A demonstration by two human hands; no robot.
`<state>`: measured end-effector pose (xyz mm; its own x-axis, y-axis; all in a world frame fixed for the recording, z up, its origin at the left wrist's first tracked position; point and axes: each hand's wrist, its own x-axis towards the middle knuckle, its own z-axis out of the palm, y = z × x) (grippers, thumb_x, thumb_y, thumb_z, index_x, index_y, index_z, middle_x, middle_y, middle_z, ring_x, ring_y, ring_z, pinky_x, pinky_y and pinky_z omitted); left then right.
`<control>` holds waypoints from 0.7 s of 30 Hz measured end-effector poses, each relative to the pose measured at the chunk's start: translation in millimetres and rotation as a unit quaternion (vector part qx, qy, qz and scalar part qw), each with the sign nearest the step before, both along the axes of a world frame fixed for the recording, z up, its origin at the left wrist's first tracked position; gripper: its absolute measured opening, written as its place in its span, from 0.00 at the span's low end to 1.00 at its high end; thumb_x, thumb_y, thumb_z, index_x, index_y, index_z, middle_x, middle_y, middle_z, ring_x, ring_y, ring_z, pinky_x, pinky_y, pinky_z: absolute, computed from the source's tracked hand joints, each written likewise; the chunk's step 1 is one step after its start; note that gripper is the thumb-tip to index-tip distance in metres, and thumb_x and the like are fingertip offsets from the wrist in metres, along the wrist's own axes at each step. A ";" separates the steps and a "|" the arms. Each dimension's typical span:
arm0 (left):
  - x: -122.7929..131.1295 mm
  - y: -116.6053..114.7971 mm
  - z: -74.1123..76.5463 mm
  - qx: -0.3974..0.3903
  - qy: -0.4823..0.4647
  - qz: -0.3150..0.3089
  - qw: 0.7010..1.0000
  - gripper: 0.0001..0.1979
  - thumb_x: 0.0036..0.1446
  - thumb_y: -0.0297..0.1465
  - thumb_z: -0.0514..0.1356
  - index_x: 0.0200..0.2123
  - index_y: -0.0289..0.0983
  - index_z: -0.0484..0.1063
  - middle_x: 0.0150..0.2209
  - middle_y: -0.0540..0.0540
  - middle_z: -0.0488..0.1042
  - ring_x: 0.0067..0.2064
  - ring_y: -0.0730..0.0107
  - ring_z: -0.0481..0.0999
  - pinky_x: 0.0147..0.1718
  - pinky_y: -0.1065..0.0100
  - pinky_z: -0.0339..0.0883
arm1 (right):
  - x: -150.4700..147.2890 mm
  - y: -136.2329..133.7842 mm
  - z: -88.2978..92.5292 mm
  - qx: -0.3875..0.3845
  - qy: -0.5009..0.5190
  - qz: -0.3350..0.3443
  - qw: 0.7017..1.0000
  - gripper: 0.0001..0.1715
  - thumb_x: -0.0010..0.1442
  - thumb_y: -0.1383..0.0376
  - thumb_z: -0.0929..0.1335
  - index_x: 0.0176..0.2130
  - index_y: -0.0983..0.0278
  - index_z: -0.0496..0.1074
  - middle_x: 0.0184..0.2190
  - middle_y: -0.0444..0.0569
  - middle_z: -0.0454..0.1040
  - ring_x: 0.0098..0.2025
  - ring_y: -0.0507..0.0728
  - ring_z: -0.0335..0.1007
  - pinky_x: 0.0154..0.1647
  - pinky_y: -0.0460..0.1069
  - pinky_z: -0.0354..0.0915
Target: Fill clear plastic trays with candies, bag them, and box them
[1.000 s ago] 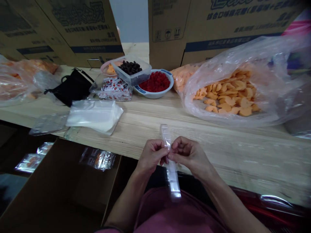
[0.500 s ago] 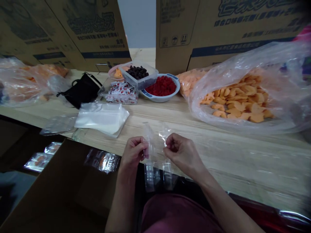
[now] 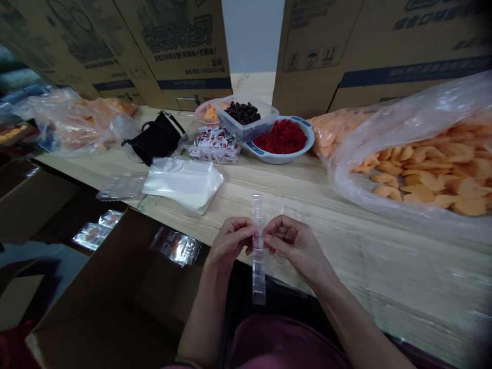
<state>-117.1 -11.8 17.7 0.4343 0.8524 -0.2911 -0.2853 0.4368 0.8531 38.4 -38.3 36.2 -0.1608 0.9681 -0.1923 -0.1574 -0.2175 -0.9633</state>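
Observation:
A narrow clear plastic tray (image 3: 259,277) with cross ridges stands out lengthwise between my hands, over the table's front edge. My left hand (image 3: 233,238) is closed, its thumb and fingertips pinching the tray's left side near the middle. From the other side, the bent fingers and thumb of my right hand (image 3: 290,238) grip it at about the same height. Whether this is one tray or two pressed together, I cannot tell. Nearest beyond my left hand lies a stack of clear plastic bags (image 3: 182,179).
Behind are a bowl of red pieces (image 3: 284,137), a tub of dark pieces (image 3: 242,114), printed sachets (image 3: 215,143) and a black pouch (image 3: 157,138). An orange-filled bag (image 3: 430,169) lies right. An open carton (image 3: 111,287) stands below left; packed clear packets (image 3: 177,246) show there.
The two clear plastic pieces, held apart one in each hand, have come together into a single narrow shape. My hands have drawn closer. The view has swung left.

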 end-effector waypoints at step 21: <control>-39.6 13.0 21.9 0.066 0.070 0.117 0.988 0.08 0.39 0.30 0.68 0.19 0.32 0.72 0.31 0.47 0.74 0.28 0.75 0.70 0.29 0.73 0.64 | -51.3 28.1 1.9 0.053 -0.021 0.018 0.998 0.07 0.47 0.65 0.69 0.27 0.63 0.65 0.22 0.43 0.70 0.25 0.52 0.69 0.21 0.44 0.64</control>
